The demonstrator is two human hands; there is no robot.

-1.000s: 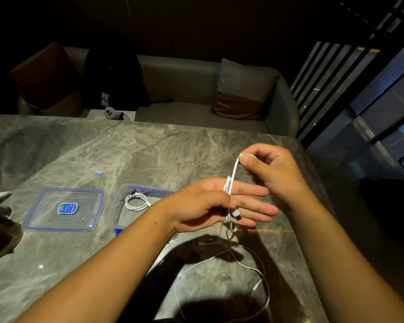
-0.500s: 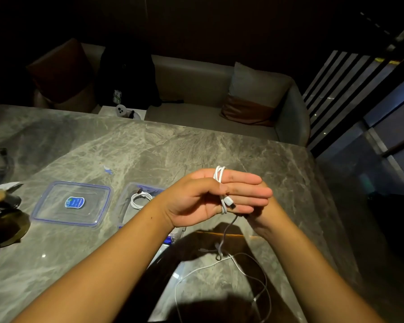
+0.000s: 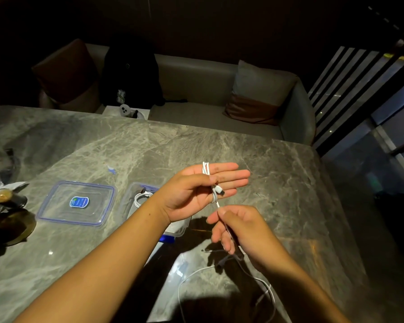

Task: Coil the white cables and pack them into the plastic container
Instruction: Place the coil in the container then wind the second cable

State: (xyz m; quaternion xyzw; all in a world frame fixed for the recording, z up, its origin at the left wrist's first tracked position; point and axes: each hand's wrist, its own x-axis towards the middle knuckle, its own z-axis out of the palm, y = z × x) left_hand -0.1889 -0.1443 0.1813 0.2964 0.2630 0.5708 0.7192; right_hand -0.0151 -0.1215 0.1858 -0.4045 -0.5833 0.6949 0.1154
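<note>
A white cable (image 3: 207, 170) is wound in a few turns around the straight fingers of my left hand (image 3: 196, 190), whose thumb presses the cable's plug against the palm. Just below it, my right hand (image 3: 240, 229) pinches the same cable between thumb and forefinger. The cable's loose remainder (image 3: 265, 285) trails down onto the table near me. The clear plastic container (image 3: 135, 194) stands open behind my left wrist, with one coiled white cable (image 3: 141, 198) lying inside it.
The container's clear lid (image 3: 76, 202) with a blue label lies flat to its left. A dark glass (image 3: 4, 197) stands at the left edge of the marble table (image 3: 278, 171). A sofa with cushions (image 3: 254, 99) runs behind the table.
My right hand carried the cable over my left fingers, passed behind them, and has come out below, adding a turn. The loose cable on the table has shortened.
</note>
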